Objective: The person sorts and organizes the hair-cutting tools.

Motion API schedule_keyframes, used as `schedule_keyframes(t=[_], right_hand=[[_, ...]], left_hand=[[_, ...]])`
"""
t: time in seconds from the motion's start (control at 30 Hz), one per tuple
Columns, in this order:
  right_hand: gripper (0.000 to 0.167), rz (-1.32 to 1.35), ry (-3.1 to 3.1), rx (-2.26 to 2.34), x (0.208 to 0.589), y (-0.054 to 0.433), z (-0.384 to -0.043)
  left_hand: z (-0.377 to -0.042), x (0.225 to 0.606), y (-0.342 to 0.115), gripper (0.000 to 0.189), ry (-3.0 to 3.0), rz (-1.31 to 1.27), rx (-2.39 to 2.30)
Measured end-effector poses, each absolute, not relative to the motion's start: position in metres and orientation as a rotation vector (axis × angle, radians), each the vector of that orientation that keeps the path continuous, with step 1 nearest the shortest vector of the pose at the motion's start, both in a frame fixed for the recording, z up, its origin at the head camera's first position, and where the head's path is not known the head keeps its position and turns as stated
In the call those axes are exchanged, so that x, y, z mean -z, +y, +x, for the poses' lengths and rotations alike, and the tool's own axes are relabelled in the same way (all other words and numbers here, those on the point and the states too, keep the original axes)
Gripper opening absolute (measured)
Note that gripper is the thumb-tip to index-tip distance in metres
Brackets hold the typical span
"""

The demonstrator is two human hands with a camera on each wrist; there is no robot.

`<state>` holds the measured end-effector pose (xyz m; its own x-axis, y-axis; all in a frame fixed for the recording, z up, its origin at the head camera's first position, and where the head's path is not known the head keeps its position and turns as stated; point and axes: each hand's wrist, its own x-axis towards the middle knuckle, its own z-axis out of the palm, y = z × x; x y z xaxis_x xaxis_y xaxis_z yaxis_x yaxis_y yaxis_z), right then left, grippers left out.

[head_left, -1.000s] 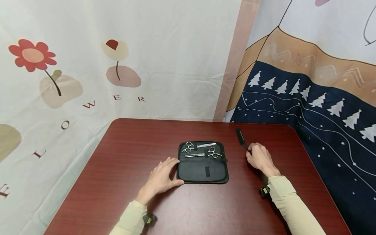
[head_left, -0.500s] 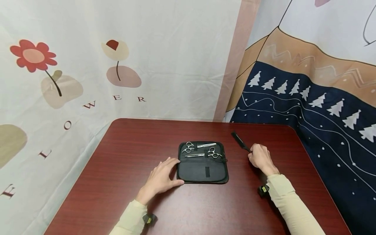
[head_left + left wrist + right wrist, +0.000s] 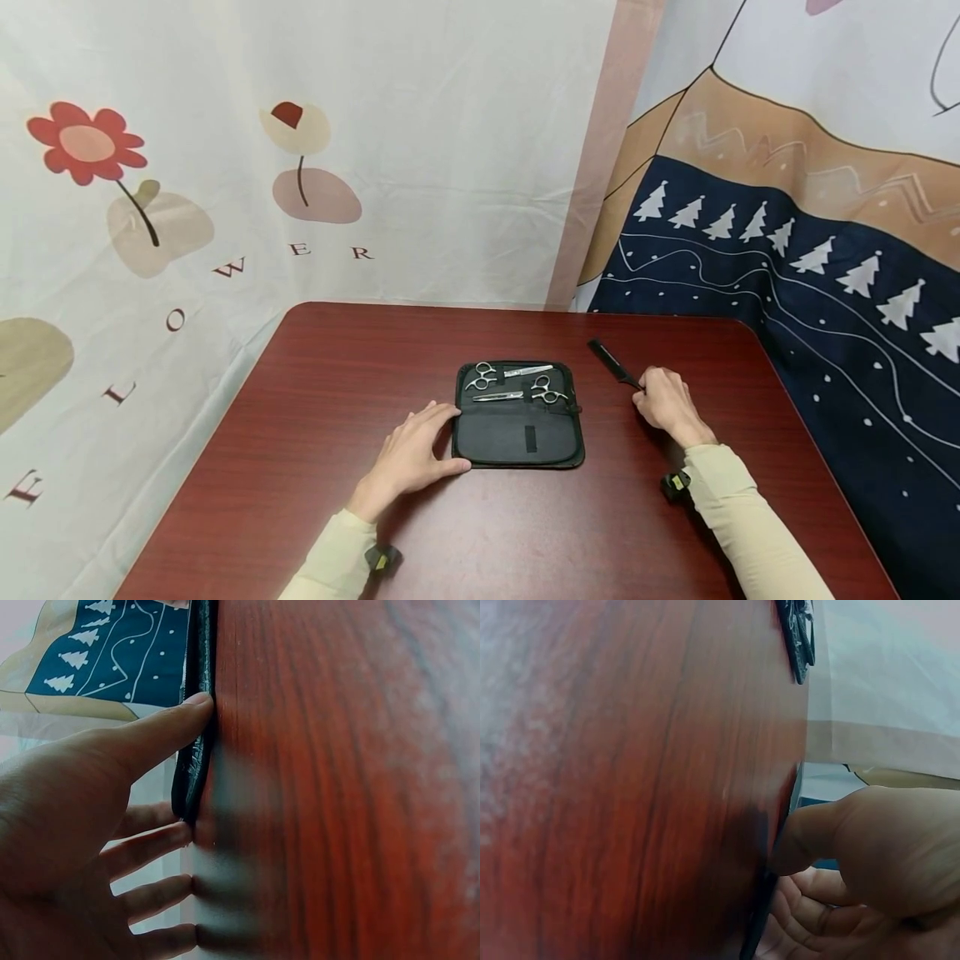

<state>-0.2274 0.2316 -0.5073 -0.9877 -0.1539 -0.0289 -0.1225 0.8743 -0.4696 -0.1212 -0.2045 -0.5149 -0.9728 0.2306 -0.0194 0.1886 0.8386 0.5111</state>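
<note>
A black zip case [image 3: 495,437] lies unfolded on the table, with silver scissors [image 3: 549,392] strapped in its far half beside a second silver pair [image 3: 480,377]. The near half bears a small black loop. My left hand [image 3: 408,454] rests at the case's left side, fingers spread and fairly straight; its thumb touches the near left corner, as the left wrist view also shows. To the right, my right hand [image 3: 663,404] pinches the handle of a black comb [image 3: 613,362] between thumb and fingers. The comb points away and to the left, close over the table; its handle end is hidden by the hand.
The reddish-brown wooden table [image 3: 337,358] has rounded far corners. Behind it hangs a white curtain [image 3: 450,167] with flower prints, and a navy and tan cloth [image 3: 750,275] hangs at the right. The case's zip pull [image 3: 574,409] sticks out on its right side.
The comb has swung round to the left in my right hand, its far end now nearer the case. My left hand and the case have stayed put.
</note>
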Motion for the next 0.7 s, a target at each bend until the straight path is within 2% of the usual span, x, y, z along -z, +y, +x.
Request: schedule_keyframes(t=[0.3,0.7], right_hand=[[0.018,-0.256,3.015,0.809,0.511,0.237,-0.226],[0.020,-0.418,3.132,0.858,0.499,0.226,-0.218]], left_hand=[[-0.122,0.515,-0.204,0.084,2.946,0.363,-0.799],[-0.121,0.516,-0.205,0.086,2.951,0.377,-0.793]])
